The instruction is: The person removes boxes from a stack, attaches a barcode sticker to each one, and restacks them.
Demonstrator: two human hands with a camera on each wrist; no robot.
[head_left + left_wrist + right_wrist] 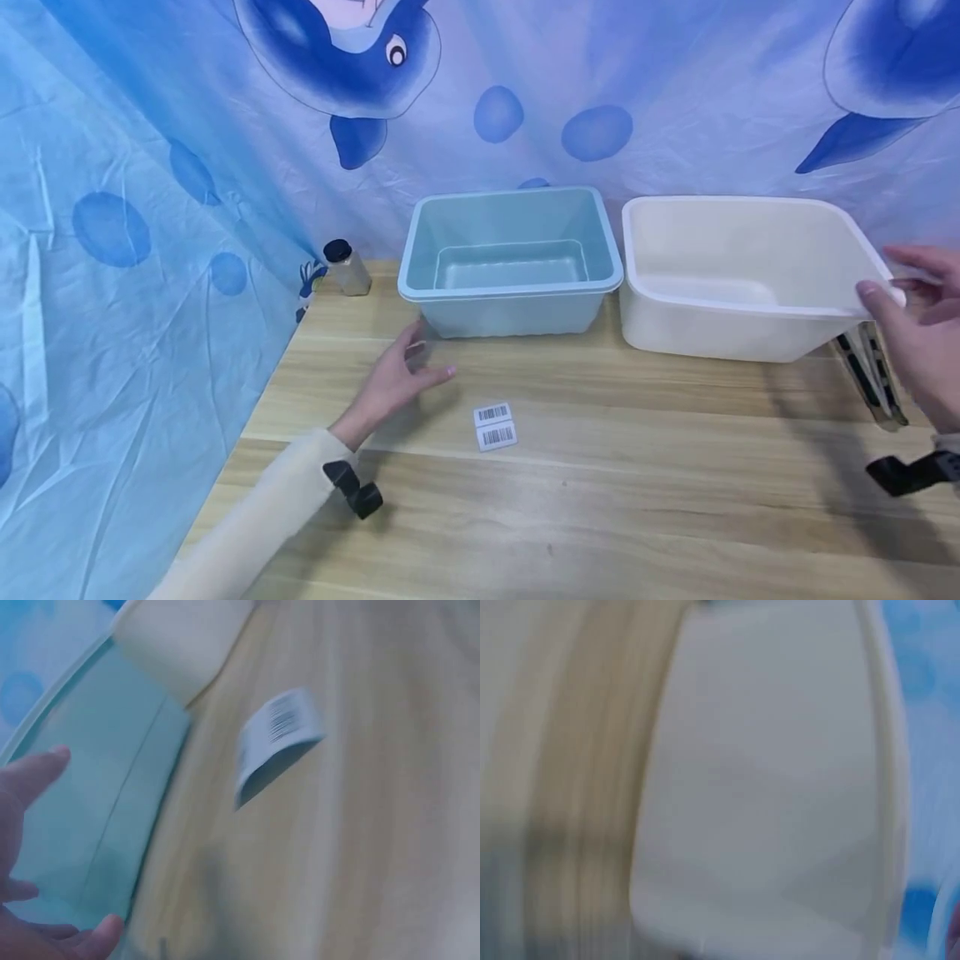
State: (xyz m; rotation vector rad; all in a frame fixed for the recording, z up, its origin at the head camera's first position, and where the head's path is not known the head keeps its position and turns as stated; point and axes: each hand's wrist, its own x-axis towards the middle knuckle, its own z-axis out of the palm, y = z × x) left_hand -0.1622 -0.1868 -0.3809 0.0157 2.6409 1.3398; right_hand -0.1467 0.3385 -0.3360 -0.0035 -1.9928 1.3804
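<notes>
My left hand (390,379) is beside the front left corner of a light blue plastic bin (517,315), its fingers and thumb spread with nothing between them. In the left wrist view those fingers (34,776) overlap the bin's side. My right hand (926,333) is at the right end of a white plastic bin (735,329). Its thumb overlaps the rim corner while the other fingers stand apart beyond it. The right wrist view is blurred and shows mostly the white bin's wall (757,772).
A curled white barcode label (495,427) lies on the wooden table (600,500), in front of the blue bin. A small black-capped jar (348,268) stands at the back left. Partly behind the right hand lies a long metal tool with black strips (870,379). Blue printed curtains (525,75) hang behind.
</notes>
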